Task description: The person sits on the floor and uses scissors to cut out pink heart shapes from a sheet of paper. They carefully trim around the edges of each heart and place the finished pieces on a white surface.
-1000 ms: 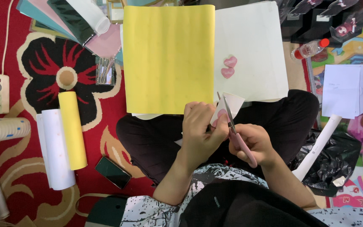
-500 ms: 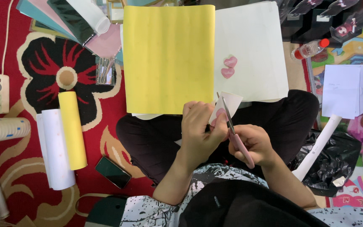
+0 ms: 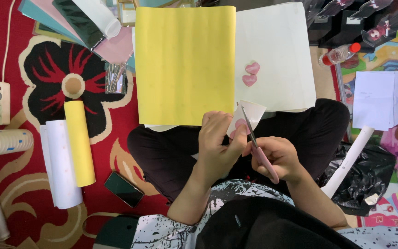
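A small piece of white paper (image 3: 249, 115) with a pink shape on it is being held up above the lap, tilted, its lower edge pinched in the left hand (image 3: 217, 145). A pair of scissors (image 3: 256, 145) with pink handles and slim metal blades is sitting in the right hand (image 3: 277, 159); the blades are pointing up and away, slanting left, and lying across the paper's right part beside the pink shape, touching the paper. The handles are lying mostly hidden inside the curled fingers.
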